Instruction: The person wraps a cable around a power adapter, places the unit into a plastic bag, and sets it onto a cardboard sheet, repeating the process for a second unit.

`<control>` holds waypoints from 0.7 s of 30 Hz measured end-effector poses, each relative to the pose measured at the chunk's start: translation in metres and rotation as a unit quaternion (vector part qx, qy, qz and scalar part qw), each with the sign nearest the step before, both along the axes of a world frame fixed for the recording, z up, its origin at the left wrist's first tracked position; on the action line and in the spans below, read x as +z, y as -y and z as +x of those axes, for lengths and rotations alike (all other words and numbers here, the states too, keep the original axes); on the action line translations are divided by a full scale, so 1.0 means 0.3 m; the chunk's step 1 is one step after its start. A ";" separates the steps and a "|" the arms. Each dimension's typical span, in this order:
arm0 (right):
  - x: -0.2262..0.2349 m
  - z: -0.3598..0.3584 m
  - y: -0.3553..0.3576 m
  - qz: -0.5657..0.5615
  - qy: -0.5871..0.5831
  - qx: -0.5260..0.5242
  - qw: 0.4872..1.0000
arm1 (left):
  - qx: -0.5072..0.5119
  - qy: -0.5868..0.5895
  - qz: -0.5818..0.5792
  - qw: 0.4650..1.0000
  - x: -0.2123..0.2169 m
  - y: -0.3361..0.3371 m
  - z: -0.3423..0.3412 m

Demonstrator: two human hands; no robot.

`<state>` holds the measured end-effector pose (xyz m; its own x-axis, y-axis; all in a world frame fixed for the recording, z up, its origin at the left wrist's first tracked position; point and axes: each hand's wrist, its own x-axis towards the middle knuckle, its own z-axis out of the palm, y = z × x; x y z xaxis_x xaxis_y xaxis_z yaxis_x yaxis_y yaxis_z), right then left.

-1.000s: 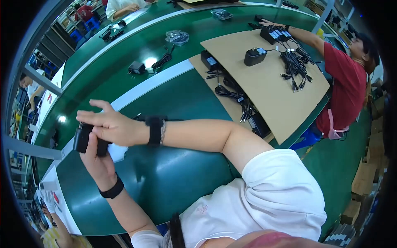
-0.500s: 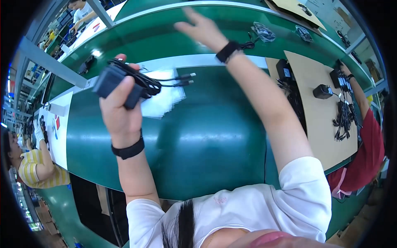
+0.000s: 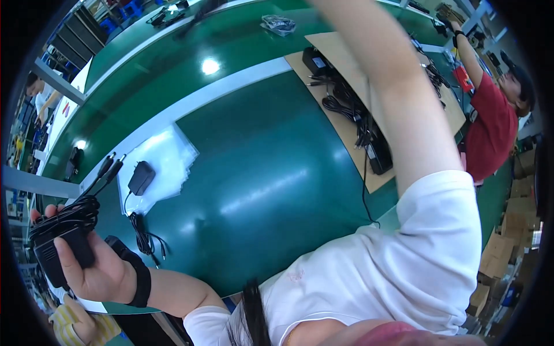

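At the far left, my left hand (image 3: 107,274) is closed around black power adapters (image 3: 52,262) with coiled cables (image 3: 72,216); their plug ends point up. My right forearm (image 3: 398,75) reaches up across the right side, and its hand lies beyond the upper edge. Another black adapter (image 3: 142,177) rests on a pile of clear plastic bags (image 3: 173,153). Its bundled cable (image 3: 141,233) trails onto the green table (image 3: 254,202) near my left wrist.
Cardboard (image 3: 297,63) at the right bears more adapters and cables (image 3: 346,104). A bagged cable (image 3: 278,25) lies on the green belt (image 3: 231,49) beyond the pale rail. A co-worker in a red top (image 3: 493,127) stands at right; a yellow-striped sleeve (image 3: 69,326) shows lower left.
The view has turned to the right. My left hand, still gripping the adapters, appears farther left and lower. My right hand has passed out of view at the top. The adapter on the bags now shows.
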<state>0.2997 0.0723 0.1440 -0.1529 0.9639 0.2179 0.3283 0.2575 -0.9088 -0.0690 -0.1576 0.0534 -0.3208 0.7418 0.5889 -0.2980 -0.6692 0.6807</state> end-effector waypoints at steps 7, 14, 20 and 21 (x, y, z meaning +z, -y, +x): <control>0.189 0.409 0.461 0.002 0.075 -0.141 0.987 | 0.034 -0.010 0.008 0.999 0.031 0.040 -0.013; -0.073 0.640 0.756 -0.162 0.204 -0.028 0.965 | -0.014 -0.006 0.016 1.000 0.018 0.048 -0.004; -0.327 0.677 0.717 -0.087 0.396 -0.076 0.911 | -0.048 -0.003 -0.007 0.999 -0.011 0.016 0.010; -0.372 0.702 0.703 -0.050 0.380 -0.097 0.919 | -0.053 -0.004 -0.019 0.998 -0.012 0.012 0.013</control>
